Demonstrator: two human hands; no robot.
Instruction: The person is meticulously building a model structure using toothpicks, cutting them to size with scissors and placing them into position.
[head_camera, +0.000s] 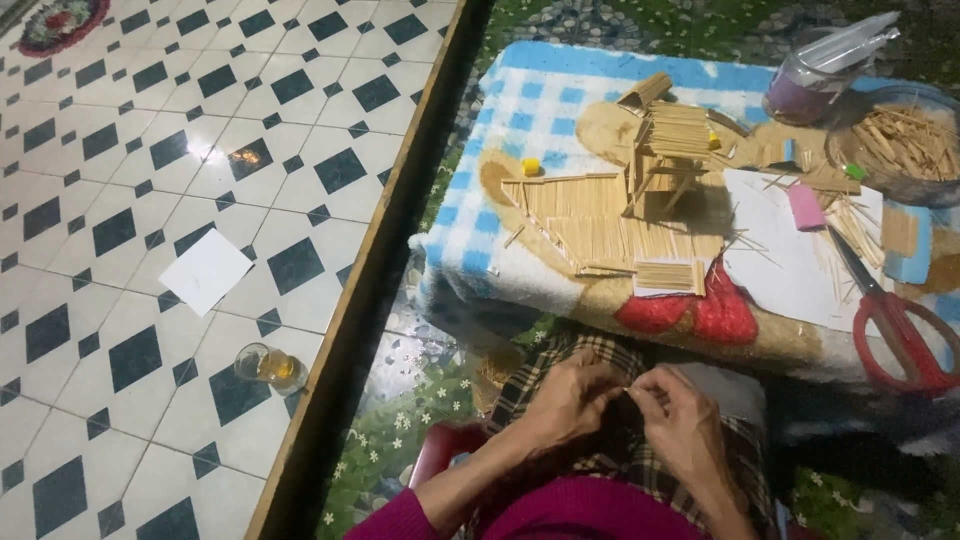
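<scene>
Both hands meet over the lap, near the bottom of the view: the left hand (565, 395) and the right hand (685, 425) have their fingertips pinched together on what looks like one thin pale wooden stick (632, 391), too small to make out clearly. It sits between the two hands, above the checked cloth on the person's knees and well short of the table.

The stick is slight and held only at the tips, so it could snap under too much pressure or slip down into the folds of the checked cloth, where it would be hard to find. The small house model built of thin wooden sticks (640, 190) stands far from the hands on the blanket-covered low table (520, 120); that soft cover could let it wobble if the table is bumped. The red-handled scissors (895, 315) lie at the right edge and could slide off.

Counted: one stick house, one pair of scissors, one round glass bowl of loose sticks (900, 145) at the far right, one clear plastic jar (810, 85), one pink eraser-like block (806, 207), one small yellow bead-like piece (530, 166), one white paper square (206, 270) on the tiled floor at left, and one small drinking glass of amber liquid (265, 366) near it.
</scene>
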